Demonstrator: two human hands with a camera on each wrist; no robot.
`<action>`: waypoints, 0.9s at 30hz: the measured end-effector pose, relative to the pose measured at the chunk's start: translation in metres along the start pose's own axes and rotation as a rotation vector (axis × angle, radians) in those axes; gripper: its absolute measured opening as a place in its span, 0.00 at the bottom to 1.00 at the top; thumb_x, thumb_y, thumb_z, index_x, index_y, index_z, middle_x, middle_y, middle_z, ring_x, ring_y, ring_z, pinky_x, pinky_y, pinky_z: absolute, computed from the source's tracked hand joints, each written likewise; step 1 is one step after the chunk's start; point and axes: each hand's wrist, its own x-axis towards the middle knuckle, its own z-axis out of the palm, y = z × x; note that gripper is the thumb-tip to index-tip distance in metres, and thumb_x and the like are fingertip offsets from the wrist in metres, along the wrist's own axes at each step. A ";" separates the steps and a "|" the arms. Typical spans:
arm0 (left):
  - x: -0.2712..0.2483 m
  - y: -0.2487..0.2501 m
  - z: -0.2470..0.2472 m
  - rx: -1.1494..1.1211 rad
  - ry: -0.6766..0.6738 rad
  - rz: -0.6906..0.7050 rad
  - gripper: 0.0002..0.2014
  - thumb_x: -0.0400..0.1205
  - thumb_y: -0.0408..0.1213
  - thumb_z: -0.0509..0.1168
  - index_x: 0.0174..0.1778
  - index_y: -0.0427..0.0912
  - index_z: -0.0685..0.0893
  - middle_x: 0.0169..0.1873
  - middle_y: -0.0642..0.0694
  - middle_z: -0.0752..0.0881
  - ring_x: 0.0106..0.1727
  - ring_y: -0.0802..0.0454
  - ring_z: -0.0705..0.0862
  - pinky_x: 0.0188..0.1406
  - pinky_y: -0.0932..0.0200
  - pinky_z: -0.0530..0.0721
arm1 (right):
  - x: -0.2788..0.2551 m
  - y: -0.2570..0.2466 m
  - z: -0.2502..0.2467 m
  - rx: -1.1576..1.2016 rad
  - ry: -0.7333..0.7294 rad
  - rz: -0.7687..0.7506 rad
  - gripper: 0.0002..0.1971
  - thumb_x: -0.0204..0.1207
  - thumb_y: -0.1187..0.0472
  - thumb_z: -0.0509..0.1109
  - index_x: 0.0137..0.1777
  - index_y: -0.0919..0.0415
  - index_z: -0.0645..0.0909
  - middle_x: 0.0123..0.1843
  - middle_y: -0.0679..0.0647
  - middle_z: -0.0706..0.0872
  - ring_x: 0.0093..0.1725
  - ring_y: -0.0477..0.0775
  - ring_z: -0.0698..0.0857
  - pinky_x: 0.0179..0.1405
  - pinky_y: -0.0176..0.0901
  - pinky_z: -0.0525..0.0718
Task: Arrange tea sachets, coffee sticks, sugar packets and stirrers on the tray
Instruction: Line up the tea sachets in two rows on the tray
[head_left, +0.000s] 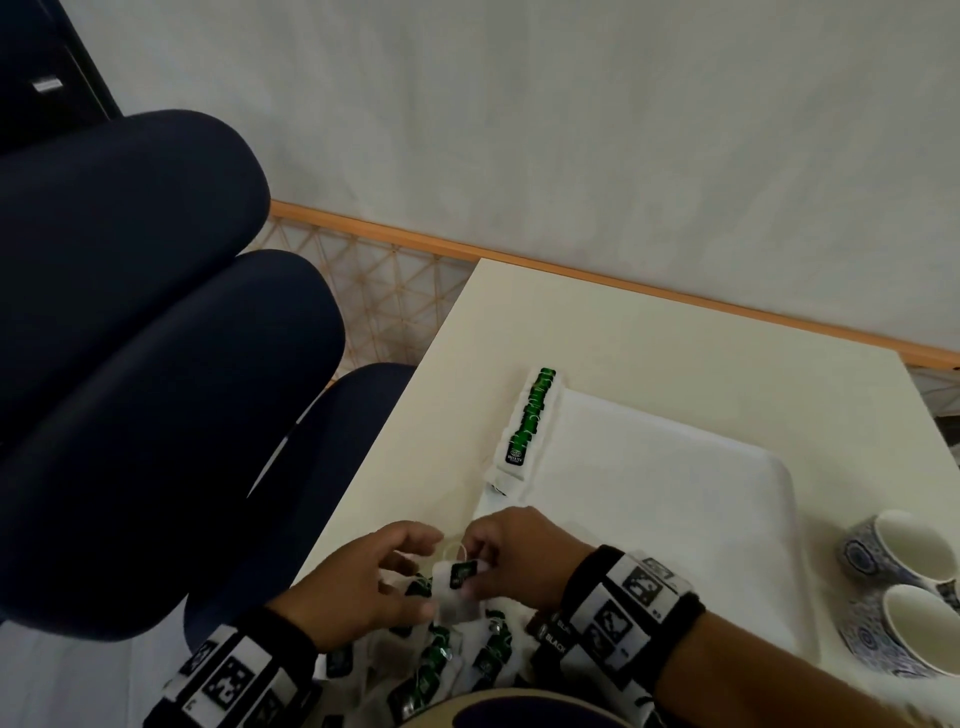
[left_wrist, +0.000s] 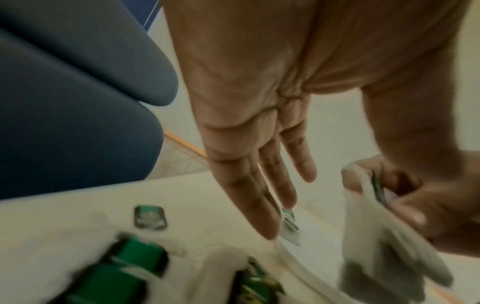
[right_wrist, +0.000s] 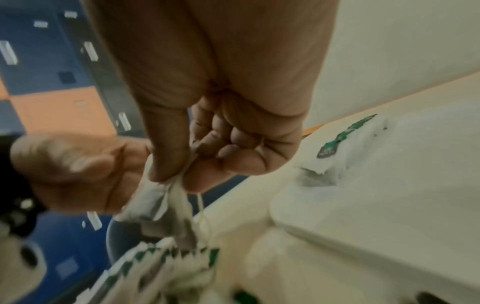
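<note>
At the left of the table, dark blue chair cushions (head_left: 130, 322) are seen, and beside them the left hand (head_left: 363, 582) is held with fingers straight and spread, holding nothing, just above the loose pile of tea bags (head_left: 441, 660). Next to it, one tea bag (head_left: 457, 587) is pinched at its top between the thumb and curled fingers of the right hand (head_left: 519, 556), its string looping free. Beyond the hands, a neat row of tea bags (head_left: 527, 431) has been laid along the left edge of the white tray (head_left: 675, 493). The step is best done, it is judged, by freeing the string first, then laying the bag overlapped at the near end of that row. On the tags "GREEN TEA" can barely be made out; "BLACK" is read on a packet (head_left: 550, 642) by the right wrist. Two blue-patterned cups (head_left: 904, 597) stand at the far right.
</note>
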 end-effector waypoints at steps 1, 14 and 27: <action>0.003 0.003 0.001 -0.084 -0.072 0.019 0.30 0.68 0.40 0.79 0.66 0.60 0.78 0.61 0.60 0.83 0.60 0.59 0.84 0.56 0.56 0.86 | -0.001 -0.002 -0.005 0.079 0.023 0.015 0.10 0.70 0.57 0.79 0.50 0.56 0.84 0.44 0.51 0.88 0.41 0.44 0.82 0.37 0.30 0.78; 0.034 0.027 0.014 -0.443 0.055 -0.052 0.10 0.79 0.21 0.66 0.55 0.31 0.84 0.43 0.36 0.89 0.40 0.42 0.88 0.36 0.56 0.89 | -0.002 0.006 -0.022 0.347 0.264 0.096 0.07 0.82 0.56 0.66 0.50 0.59 0.75 0.37 0.50 0.86 0.37 0.48 0.86 0.34 0.33 0.77; 0.052 0.020 0.006 -0.302 0.330 -0.119 0.08 0.85 0.32 0.62 0.49 0.30 0.83 0.27 0.41 0.82 0.21 0.49 0.77 0.19 0.61 0.79 | 0.022 0.069 -0.016 0.159 0.322 0.448 0.12 0.81 0.57 0.63 0.38 0.61 0.76 0.42 0.61 0.87 0.45 0.62 0.86 0.44 0.48 0.82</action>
